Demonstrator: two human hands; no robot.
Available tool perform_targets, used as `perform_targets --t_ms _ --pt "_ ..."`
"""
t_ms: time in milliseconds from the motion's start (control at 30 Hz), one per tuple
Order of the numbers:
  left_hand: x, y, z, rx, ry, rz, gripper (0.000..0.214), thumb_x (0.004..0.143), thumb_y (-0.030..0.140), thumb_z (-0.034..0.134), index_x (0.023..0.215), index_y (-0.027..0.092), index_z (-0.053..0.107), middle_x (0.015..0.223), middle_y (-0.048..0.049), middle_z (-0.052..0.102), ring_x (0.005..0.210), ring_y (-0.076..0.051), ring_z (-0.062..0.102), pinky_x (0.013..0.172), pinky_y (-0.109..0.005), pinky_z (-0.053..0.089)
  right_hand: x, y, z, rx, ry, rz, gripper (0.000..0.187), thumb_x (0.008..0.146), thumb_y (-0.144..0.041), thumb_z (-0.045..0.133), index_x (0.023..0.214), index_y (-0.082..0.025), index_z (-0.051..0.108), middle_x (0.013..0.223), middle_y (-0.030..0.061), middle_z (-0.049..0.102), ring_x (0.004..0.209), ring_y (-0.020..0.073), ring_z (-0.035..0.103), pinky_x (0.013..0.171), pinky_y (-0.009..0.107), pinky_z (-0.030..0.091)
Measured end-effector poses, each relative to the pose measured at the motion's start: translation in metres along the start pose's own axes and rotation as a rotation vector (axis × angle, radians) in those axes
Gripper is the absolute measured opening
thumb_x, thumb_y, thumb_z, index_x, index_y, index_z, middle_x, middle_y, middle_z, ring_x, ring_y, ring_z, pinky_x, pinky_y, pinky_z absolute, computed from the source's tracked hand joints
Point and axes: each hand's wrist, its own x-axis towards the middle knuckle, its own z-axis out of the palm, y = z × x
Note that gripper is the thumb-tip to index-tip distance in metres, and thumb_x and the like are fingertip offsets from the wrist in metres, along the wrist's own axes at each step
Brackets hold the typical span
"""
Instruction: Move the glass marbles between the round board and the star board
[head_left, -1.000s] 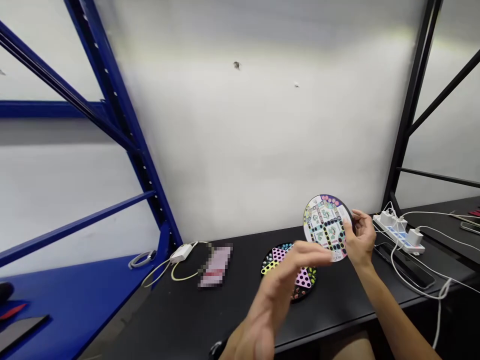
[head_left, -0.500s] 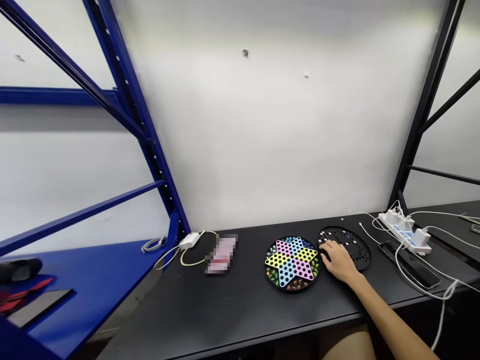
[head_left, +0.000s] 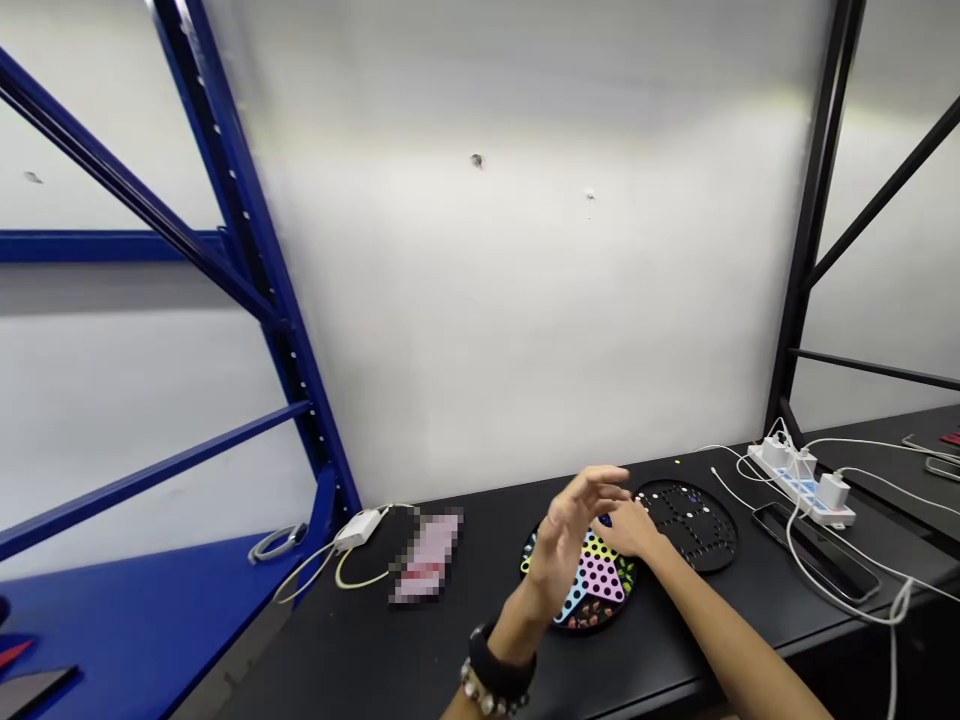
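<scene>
A round Chinese checkers board with a pink, yellow and blue star lies on the black table. Marbles fill the pockets around its star. My left hand is raised over the board's left and middle, fingers stretched and apart, holding nothing; a black band and a beaded bracelet circle its wrist. Beyond it, my right hand reaches to the board's upper right edge, close to the blue marbles. Its fingertips are partly hidden behind my left hand. A black round tray with holes lies to the right, with a few white and blue pieces in it.
A phone and a white power strip with plugs and loose cables lie at the right. Left of the board are a blurred pink item and a white adapter. A blue shelf adjoins the table.
My left hand has come into view over the star board. My right hand has moved left from the black tray to the board's upper right edge. The view has shifted slightly.
</scene>
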Motion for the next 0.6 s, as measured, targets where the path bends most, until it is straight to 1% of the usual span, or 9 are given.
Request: perform_targets --t_ms 33,67,100,133,167,233,333,433,600 --pt "0.012 -0.004 -0.006 -0.122 -0.049 0.018 0.075 0.094 0.064 0.021 0.117 0.01 0.068 0.113 -0.014 0.069 0.105 -0.027 0.065 0.091 -0.037 0.054 0.001 -0.001 0.002 -0.019 0.004 -0.035 0.039 0.092 -0.048 0.046 0.122 -0.024 0.057 0.119 0.0107 0.056 0.108 0.0278 0.057 0.089 0.038 0.041" --pt "0.021 -0.012 -0.013 -0.177 -0.054 -0.008 0.072 0.093 0.064 0.022 0.118 0.012 0.067 0.115 -0.0139 0.069 0.105 -0.027 0.065 0.093 -0.038 0.053 0.002 -0.001 0.003 -0.035 0.012 -0.07 0.037 0.093 -0.046 0.044 0.119 -0.024 0.057 0.116 0.0098 0.056 0.101 0.0257 0.059 0.085 0.036 0.041" --pt "0.027 -0.023 -0.02 -0.151 0.0 -0.069 0.068 0.091 0.066 0.028 0.115 0.015 0.066 0.115 -0.0131 0.069 0.104 -0.026 0.066 0.094 -0.038 0.053 0.002 -0.001 0.004 -0.047 0.024 -0.094 0.034 0.094 -0.045 0.042 0.116 -0.024 0.057 0.114 0.009 0.055 0.096 0.024 0.061 0.082 0.034 0.042" --pt "0.03 -0.038 -0.028 -0.097 0.064 -0.128 0.068 0.09 0.067 0.028 0.11 0.015 0.067 0.115 -0.0132 0.069 0.102 -0.026 0.067 0.092 -0.038 0.053 0.002 0.0 0.004 -0.061 0.03 -0.111 0.033 0.094 -0.045 0.041 0.114 -0.023 0.057 0.111 0.0085 0.055 0.093 0.0229 0.061 0.079 0.033 0.042" --pt "0.03 -0.053 -0.035 -0.045 0.109 -0.186 0.068 0.09 0.068 0.028 0.109 0.016 0.066 0.117 -0.0133 0.069 0.102 -0.026 0.067 0.092 -0.038 0.053 0.002 0.0 0.005 -0.074 0.029 -0.118 0.032 0.095 -0.045 0.04 0.111 -0.023 0.057 0.11 0.0083 0.055 0.091 0.0226 0.061 0.078 0.032 0.041" --pt "0.024 -0.085 -0.047 0.047 0.192 -0.259 0.069 0.088 0.07 0.027 0.105 0.017 0.067 0.114 -0.0125 0.069 0.099 -0.026 0.068 0.091 -0.04 0.054 0.003 0.001 0.005 -0.094 0.009 -0.108 0.033 0.095 -0.047 0.039 0.108 -0.023 0.058 0.108 0.0085 0.055 0.09 0.0228 0.062 0.077 0.032 0.041" --pt "0.011 -0.118 -0.054 0.173 0.227 -0.292 0.068 0.086 0.072 0.029 0.098 0.018 0.067 0.106 -0.0109 0.071 0.093 -0.027 0.068 0.086 -0.041 0.055 0.004 0.002 0.006 -0.109 -0.027 -0.092 0.036 0.097 -0.048 0.036 0.108 -0.023 0.06 0.109 0.0088 0.056 0.086 0.0221 0.064 0.076 0.032 0.042" --pt "0.003 -0.132 -0.053 0.26 0.222 -0.259 0.063 0.089 0.069 0.029 0.094 0.02 0.067 0.101 -0.0089 0.071 0.092 -0.026 0.068 0.086 -0.04 0.055 0.006 0.003 0.008 -0.134 -0.037 -0.08 0.039 0.098 -0.047 0.032 0.108 -0.023 0.062 0.109 0.0093 0.059 0.084 0.0224 0.065 0.076 0.033 0.043" --pt "-0.002 -0.133 -0.051 0.328 0.16 -0.217 0.054 0.093 0.062 0.03 0.092 0.022 0.066 0.097 -0.0065 0.069 0.093 -0.025 0.066 0.09 -0.039 0.053 0.008 0.006 0.007 -0.147 -0.059 -0.094 0.045 0.1 -0.041 0.03 0.1 -0.023 0.071 0.105 0.0099 0.067 0.09 0.0231 0.066 0.08 0.032 0.043"
